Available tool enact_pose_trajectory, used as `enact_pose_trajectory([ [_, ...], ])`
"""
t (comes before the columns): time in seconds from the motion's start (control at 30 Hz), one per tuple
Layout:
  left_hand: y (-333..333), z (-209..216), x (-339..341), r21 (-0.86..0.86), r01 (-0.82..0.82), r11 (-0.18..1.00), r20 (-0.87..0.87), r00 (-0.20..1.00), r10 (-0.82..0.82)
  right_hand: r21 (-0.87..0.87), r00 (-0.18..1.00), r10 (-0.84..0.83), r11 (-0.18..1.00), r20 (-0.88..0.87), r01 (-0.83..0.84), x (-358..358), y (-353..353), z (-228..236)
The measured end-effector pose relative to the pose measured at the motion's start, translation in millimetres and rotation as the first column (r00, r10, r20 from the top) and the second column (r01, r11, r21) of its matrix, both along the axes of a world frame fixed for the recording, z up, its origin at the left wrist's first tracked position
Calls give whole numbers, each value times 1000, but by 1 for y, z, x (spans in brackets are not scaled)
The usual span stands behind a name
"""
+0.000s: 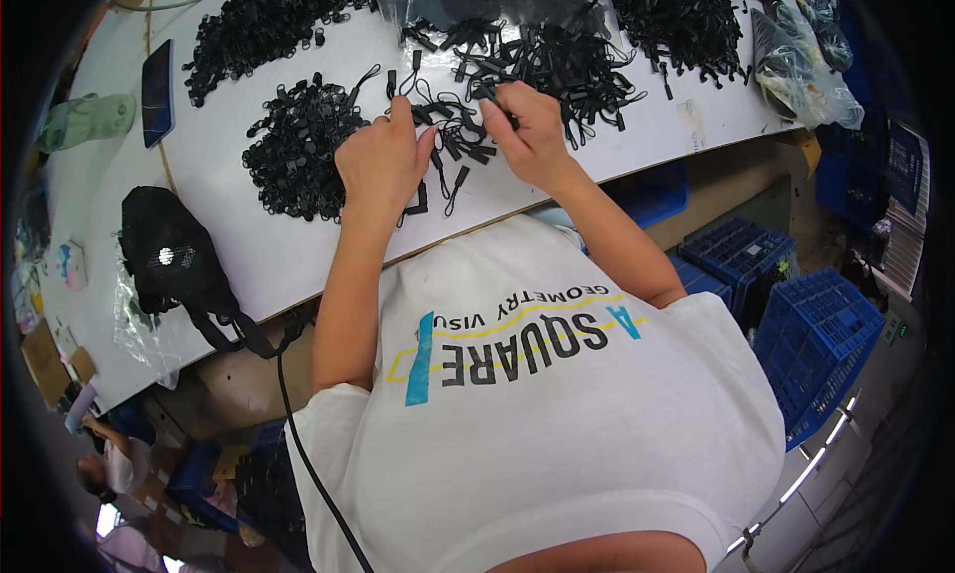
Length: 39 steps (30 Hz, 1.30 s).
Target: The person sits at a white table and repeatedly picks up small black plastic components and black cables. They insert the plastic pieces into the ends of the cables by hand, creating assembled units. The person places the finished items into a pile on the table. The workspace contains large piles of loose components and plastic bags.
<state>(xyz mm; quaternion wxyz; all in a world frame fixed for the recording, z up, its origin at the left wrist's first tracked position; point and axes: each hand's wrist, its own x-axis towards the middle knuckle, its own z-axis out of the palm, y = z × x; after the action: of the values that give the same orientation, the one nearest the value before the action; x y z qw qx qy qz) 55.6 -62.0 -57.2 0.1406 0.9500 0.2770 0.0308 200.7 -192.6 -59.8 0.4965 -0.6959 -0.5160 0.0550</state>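
Wears a white shirt (pixel 557 424) at a white table (pixel 214 145). Near the front edge, has loose black straps (pixel 459 180) scattered about. Beyond, curls the left hand (pixel 383 155) beside a heap of small black pieces (pixel 298 150); cannot tell whether gripping anything. Half closes the right hand (pixel 525 130) beside a strap pile (pixel 587 76); cannot tell its grip either. Farther off, shows a clear bag (pixel 497 4) between two more black heaps (pixel 681 26).

We wear a white, short-sleeved T-shirt (pixel 557 444) with a round neckline (pixel 597 514) and a front print (pixel 512 354) in black, turquoise and yellow. A black cable (pixel 318 487) crosses our left sleeve (pixel 336 419).
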Motion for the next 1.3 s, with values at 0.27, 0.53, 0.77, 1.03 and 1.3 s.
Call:
enact_pose_trajectory([
  [0.27, 6, 1, -4, -81, -23, 996, 51, 998, 27, 59, 995, 57, 997, -88, -52, 6, 2, 25],
  [0.53, 9, -3, -8, -27, 28, 999, 184, 983, -23, 380, 993, -11, 923, -120, 56, -3, -19, 47],
  [0.77, 10, -6, -7, -8, 42, 999, 140, 989, -41, 308, 870, 82, 948, -486, 82, -15, -31, 60],
  [1.03, 15, -6, -15, 22, 81, 996, 183, 979, -84, -124, 945, 147, 974, -293, -190, -21, -46, 63],
  [1.3, 22, -8, -14, 8, 137, 991, 314, 940, -132, -185, 753, 152, 921, -640, -343, -22, -49, 64],
])
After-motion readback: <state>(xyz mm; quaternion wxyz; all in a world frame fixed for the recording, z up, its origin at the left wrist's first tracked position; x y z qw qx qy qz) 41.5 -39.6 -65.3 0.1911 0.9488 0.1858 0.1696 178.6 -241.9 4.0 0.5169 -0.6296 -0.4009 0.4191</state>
